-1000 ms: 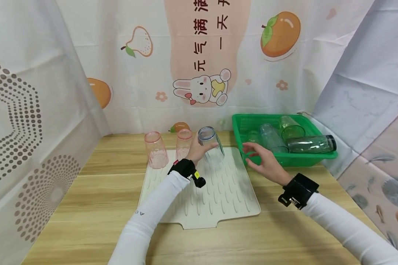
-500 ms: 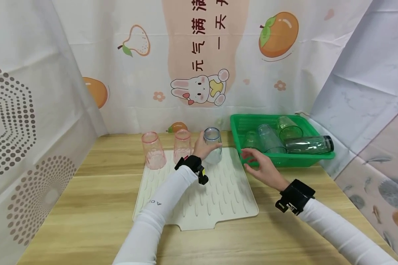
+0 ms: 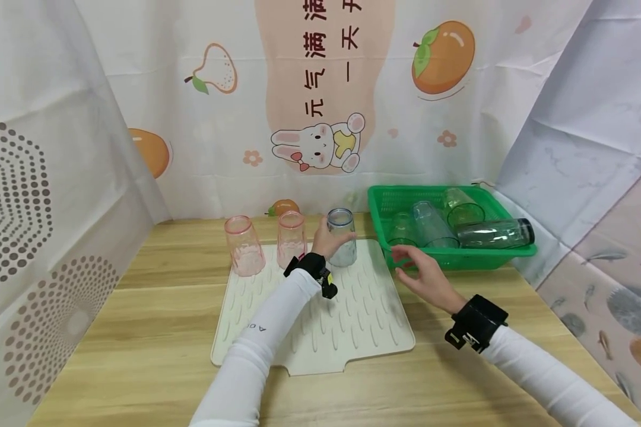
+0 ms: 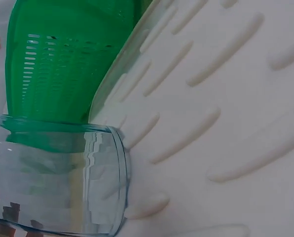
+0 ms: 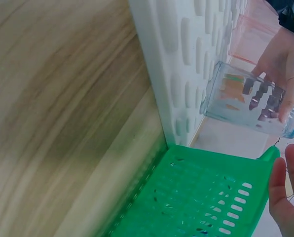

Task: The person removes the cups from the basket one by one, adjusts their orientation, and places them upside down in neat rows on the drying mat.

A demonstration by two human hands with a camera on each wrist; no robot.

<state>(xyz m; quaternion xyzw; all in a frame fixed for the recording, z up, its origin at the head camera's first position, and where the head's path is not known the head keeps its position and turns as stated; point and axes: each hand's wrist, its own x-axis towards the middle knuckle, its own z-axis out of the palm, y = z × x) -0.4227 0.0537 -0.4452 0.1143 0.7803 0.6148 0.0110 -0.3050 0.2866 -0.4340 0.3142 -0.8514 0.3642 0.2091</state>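
My left hand grips a bluish clear glass with thumb and fingers around it. The glass stands upside down on the white ribbed drying mat; in the left wrist view its rim meets the mat. To its left are two pink glasses, one close to the hand and another at the mat's far left corner. My right hand hovers by the near left corner of the green basket, fingers loosely bent and holding nothing.
Inside the basket lie several glasses: a blue one, greenish ones and a dark grey one leaning over the right rim. A wooden table carries everything. A printed curtain hangs behind.
My left hand has brought the bluish glass slightly right and set it straight from a tilt onto the mat. The right hand has barely moved. The head view shifted a little.
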